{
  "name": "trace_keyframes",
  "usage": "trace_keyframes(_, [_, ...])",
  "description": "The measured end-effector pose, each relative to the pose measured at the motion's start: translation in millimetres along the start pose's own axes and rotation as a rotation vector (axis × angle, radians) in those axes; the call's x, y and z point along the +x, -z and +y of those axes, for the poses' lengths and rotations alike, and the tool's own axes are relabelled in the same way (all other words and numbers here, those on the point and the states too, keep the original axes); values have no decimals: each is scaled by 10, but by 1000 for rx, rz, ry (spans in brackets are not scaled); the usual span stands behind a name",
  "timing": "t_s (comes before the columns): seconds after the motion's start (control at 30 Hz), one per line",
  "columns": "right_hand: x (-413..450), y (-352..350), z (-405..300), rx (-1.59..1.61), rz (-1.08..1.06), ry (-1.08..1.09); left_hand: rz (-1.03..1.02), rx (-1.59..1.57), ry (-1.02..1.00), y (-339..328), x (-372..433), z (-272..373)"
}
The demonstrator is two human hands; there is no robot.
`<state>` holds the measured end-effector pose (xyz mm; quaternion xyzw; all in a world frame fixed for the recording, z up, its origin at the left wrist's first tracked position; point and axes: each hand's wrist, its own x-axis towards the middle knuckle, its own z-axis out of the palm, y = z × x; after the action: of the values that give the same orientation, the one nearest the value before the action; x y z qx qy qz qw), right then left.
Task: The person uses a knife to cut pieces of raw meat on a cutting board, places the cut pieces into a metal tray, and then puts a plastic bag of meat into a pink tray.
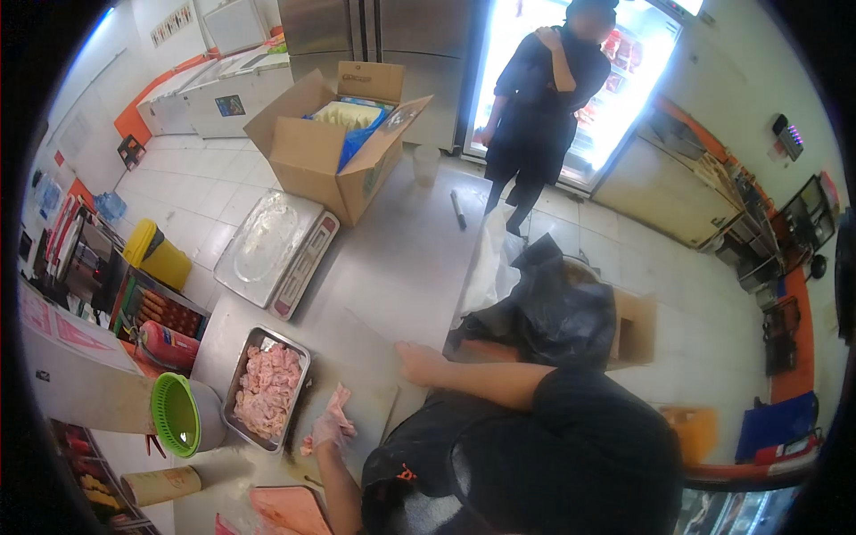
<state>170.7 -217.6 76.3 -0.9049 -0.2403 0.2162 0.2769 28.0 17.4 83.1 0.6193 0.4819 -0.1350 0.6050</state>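
Observation:
My left hand point(326, 430), in a clear plastic glove, grips a limp strip of pale pink raw meat point(339, 406) over a worn cutting board point(374, 401). Just left of the board, a steel tray point(305, 358) holds a heap of raw meat pieces point(267, 388). My right hand point(421, 364) is bare and closed in a fist at the board's upper right side. A blurred, broad knife blade point(374, 341) seems to extend from it towards the upper left; its handle is hidden in the fist.
On the steel table point(381, 261) stand a scale point(267, 244), an open carton point(314, 160), a plastic cup point(426, 165) and a marker point(459, 209). A green basket point(175, 414) and a pink board point(287, 508) lie nearby. Black bags point(562, 307) border the right edge. Another person point(542, 100) stands beyond.

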Motion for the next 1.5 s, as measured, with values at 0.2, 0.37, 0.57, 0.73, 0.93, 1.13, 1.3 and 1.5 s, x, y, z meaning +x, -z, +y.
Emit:
trace_keyframes(0.2, [-18, -111, 61, -36, -94, 202, -35, -26, 58, 64, 268, -137])
trace_keyframes(0.37, [-167, 39, -240, -111, -320, 163, -82, -162, 0, 146, 467, -389])
trace_keyframes(0.57, [-164, -132, -137, -201, -332, 298, -130, -84, 52, 43, 191, -17])
trace_keyframes(0.73, [-196, -191, -149, -184, -397, 302, -156, -315, -28, 194, 479, -450])
trace_keyframes(0.93, [-267, -22, -236, -175, -418, 211, -173, -202, 37, 192, 490, -366])
trace_keyframes(1.13, [-296, 24, -310, -151, -399, 151, -153, -174, 37, 221, 618, -505])
trace_keyframes(1.3, [-311, 40, -350, -180, -390, 128, -124, -111, 52, 198, 421, -413])
trace_keyframes(1.5, [-251, -13, -323, -178, -373, 167, -128, -217, 84, 247, 291, -406])
